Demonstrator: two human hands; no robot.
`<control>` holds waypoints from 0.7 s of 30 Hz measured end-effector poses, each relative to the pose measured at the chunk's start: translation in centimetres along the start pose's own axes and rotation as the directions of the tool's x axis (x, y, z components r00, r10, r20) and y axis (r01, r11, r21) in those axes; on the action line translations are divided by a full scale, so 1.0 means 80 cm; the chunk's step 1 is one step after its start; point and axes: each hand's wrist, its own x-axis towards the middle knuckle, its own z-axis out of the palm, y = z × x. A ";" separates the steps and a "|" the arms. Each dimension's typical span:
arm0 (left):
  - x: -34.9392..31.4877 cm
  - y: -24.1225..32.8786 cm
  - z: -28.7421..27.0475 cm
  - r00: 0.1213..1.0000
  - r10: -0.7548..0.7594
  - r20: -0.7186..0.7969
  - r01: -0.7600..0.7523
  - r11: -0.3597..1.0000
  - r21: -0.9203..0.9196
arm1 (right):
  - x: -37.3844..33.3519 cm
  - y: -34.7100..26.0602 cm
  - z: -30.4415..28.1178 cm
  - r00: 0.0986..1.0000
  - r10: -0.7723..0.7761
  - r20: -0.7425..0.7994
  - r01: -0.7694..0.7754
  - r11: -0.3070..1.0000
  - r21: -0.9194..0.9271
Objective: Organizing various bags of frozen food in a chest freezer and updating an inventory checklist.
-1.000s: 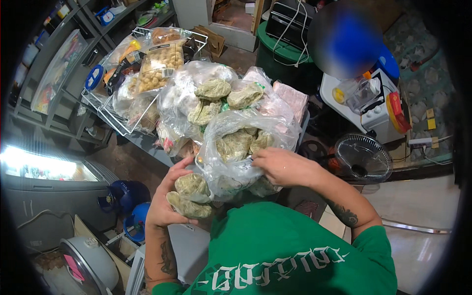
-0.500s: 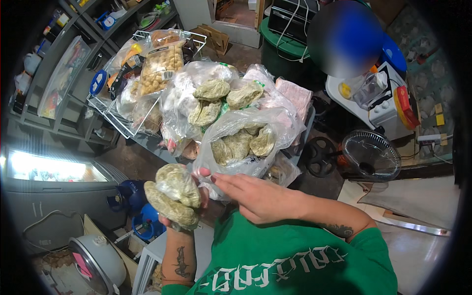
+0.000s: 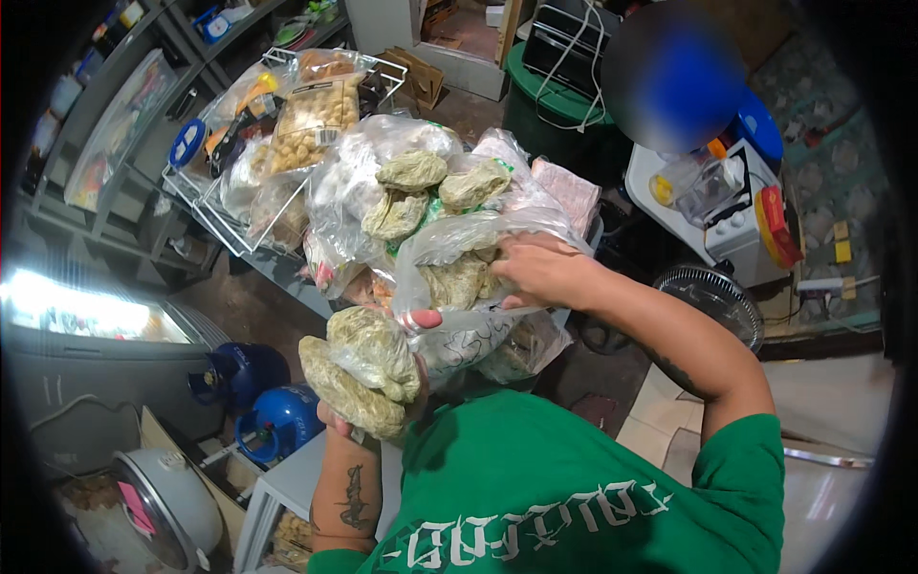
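Observation:
Plastic-wrapped greenish bundles [image 3: 356, 368] rest in my left hand [image 3: 421, 319], pressed together at the lower left of the pile. Its thumb lies against the near rim of a clear plastic bag [image 3: 464, 340], and its palm is hidden under the bundles. Inside that bag are more wrapped greenish bundles [image 3: 454, 282]. My right hand [image 3: 543, 270] reaches into the bag from the right, fingers curled around a bundle at its right side; the fingertips are partly hidden. Several similar bundles [image 3: 411, 170] lie just beyond, on top of other filled bags.
A white wire basket [image 3: 215, 215] holds packaged food and a blue-lidded jar. Pinkish packs [image 3: 566, 194] lie at the pile's right. To the right stand a fan [image 3: 712, 292] and a white appliance [image 3: 746, 210]. Blue gas cylinders [image 3: 287, 421] and a lit freezer [image 3: 86, 316] are at left.
My right hand has moved from beside my left hand into the bag, onto a bundle. My left hand, still holding its bundles, has shifted slightly right, its thumb against the bag's rim.

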 end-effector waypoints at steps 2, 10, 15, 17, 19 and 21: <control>-0.005 0.001 0.002 0.999 -0.021 -0.044 0.022 1.000 0.021 | -0.017 0.022 0.012 0.996 0.035 -0.079 -0.030 0.997 0.066; -0.018 0.012 -0.005 0.996 -0.060 -0.066 0.063 0.997 0.040 | -0.022 -0.025 -0.046 0.946 0.324 -0.011 -0.306 0.904 0.298; -0.009 0.000 -0.008 0.995 -0.094 0.026 0.096 0.994 -0.054 | -0.021 -0.038 -0.019 0.880 0.474 -0.018 -0.473 0.880 0.034; -0.013 -0.001 -0.006 0.994 -0.111 0.018 0.111 0.993 -0.029 | -0.025 -0.047 -0.030 0.884 0.455 -0.104 -0.452 0.890 0.058; -0.025 -0.001 0.002 0.959 -0.035 -0.281 0.092 0.977 0.192 | -0.036 -0.064 -0.068 0.900 0.350 -0.260 -0.328 0.936 0.126; -0.044 0.004 0.002 0.955 0.032 -0.294 0.059 0.954 0.295 | -0.044 -0.095 -0.106 0.828 0.353 -0.435 -0.236 0.924 0.301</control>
